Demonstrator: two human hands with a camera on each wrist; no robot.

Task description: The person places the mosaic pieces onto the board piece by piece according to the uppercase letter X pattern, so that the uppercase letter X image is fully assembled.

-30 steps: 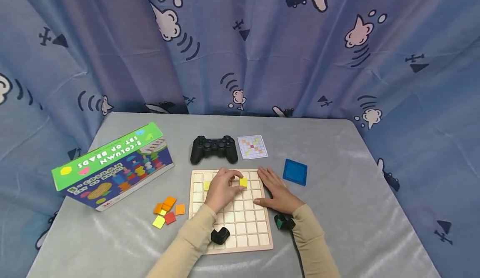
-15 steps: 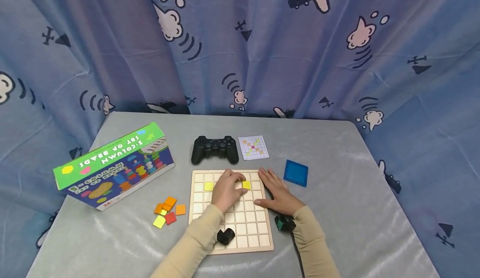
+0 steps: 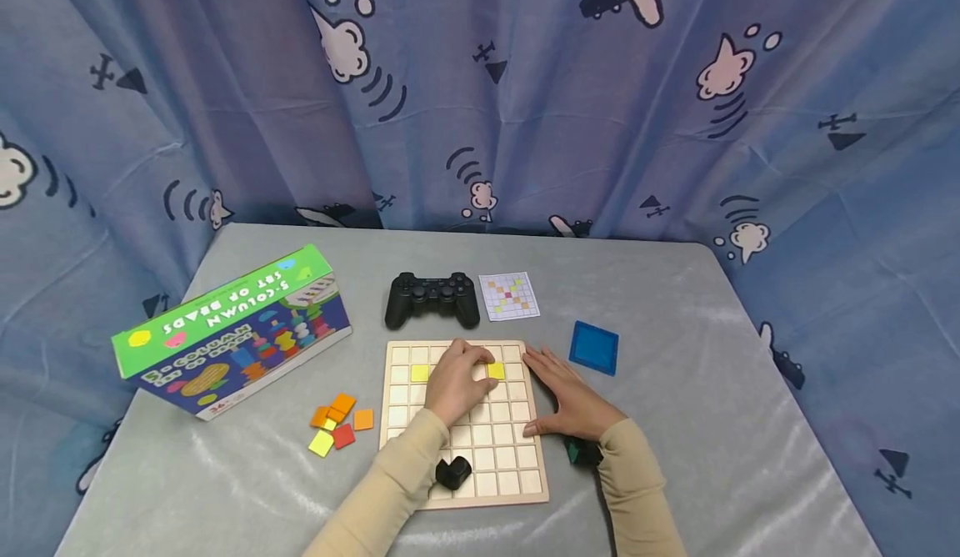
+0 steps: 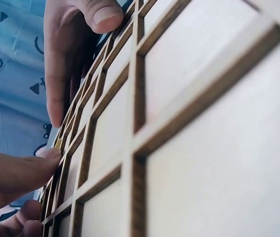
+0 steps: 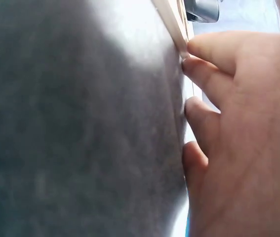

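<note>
In the head view, my left hand (image 3: 454, 383) reaches over a wooden grid board (image 3: 504, 459), thumb and index finger pinching a yellow square tile (image 3: 496, 370) that lies in a cell of the second row. A sliver of that yellow tile (image 4: 58, 143) shows by the fingertips in the left wrist view. Another yellow tile (image 3: 419, 373) sits in the same row, farther left. My right hand (image 3: 576, 397) rests along the board's right edge, fingers extended and thumb touching the rim. The right wrist view shows its fingertips (image 5: 195, 106) against that edge.
Loose orange, yellow and red tiles (image 3: 342, 436) lie left of the board. Behind it are a black game controller (image 3: 432, 298) and a coloured-grid pattern card (image 3: 509, 296). A blue tray (image 3: 594, 348) is at right, a toy box (image 3: 232, 332) at left.
My left hand has moved slightly right and lowered the yellow tile into its cell. The right hand has shifted a little rightward, its thumb drawing back to the board's edge.
</note>
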